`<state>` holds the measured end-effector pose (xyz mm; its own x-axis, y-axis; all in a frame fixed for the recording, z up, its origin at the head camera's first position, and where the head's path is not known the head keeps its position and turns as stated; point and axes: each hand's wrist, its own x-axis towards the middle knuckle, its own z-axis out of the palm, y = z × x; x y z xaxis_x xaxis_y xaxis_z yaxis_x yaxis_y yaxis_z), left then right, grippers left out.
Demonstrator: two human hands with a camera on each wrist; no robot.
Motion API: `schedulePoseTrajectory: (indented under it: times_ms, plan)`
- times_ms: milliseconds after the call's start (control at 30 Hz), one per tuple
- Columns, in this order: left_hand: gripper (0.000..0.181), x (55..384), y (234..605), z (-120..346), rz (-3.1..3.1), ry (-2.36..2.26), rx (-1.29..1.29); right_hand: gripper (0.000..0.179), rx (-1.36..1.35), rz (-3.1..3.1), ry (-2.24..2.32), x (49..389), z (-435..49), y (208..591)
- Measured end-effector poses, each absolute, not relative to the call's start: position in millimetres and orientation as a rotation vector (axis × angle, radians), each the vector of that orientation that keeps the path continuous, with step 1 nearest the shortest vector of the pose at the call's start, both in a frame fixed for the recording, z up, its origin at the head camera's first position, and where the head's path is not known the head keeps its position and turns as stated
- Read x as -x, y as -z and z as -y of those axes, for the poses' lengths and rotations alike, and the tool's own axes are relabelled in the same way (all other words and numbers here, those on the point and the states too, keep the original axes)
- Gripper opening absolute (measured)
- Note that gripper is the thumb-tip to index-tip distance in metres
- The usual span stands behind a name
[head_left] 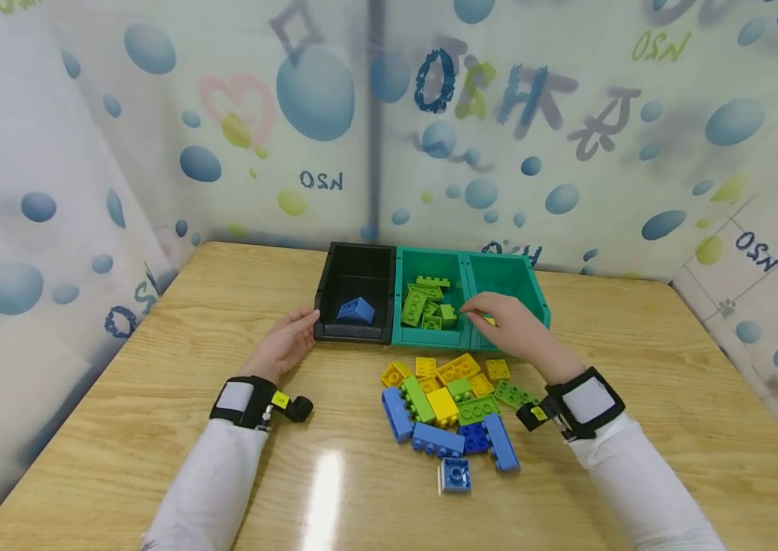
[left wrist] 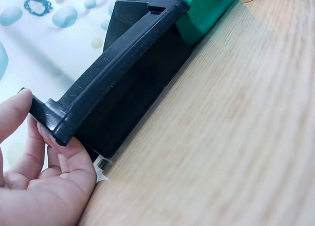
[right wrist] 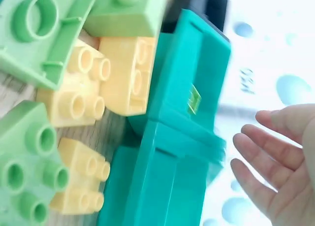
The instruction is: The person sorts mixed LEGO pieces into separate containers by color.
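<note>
Blocks (head_left: 442, 406) lie loosely piled on the counter (head_left: 155, 428), at about 6 o'clock from the middle bin (head_left: 430, 262). Two long blue blocks (head_left: 501, 444), at the pile's 9 and 4 o'clock edges, run roughly 11 to 5; a third blue block (head_left: 438, 440) between them lies nearly 9 to 3. The left hand (head_left: 286, 344) grips the black bin (head_left: 361, 264) at its 8 o'clock corner. A sloped blue block (head_left: 356, 310) sits inside. Green blocks (head_left: 414, 306) fill part of the middle bin. The right hand (head_left: 509, 325) hovers over the right bin (head_left: 506, 275), fingers loosely spread, holding nothing; a yellow block (head_left: 490, 321) shows partly beneath.
</note>
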<state>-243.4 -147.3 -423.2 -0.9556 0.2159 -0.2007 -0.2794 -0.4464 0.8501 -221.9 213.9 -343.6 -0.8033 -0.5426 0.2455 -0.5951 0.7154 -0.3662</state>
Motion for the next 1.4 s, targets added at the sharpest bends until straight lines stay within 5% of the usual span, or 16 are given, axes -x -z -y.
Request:
schedulePoseTrajectory:
  times_ms: [467, 1033, 1400]
  plan:
    - [0.02, 244.3, 423.5, 147.0, -1.465, -2.431, 0.113, 0.021, -0.734, 2.892, -0.863, 191.7, -259.3, 357.9]
    - [0.028, 244.7, 421.3, 146.2, -1.483, -2.419, 0.118, 0.023, -0.643, 3.191, -0.718, 172.7, -275.1, 375.2]
    - [0.027, 243.9, 421.1, 147.3, -1.495, -2.412, 0.125, 0.047, -0.477, 3.365, -0.6, 168.2, -268.1, 378.4]
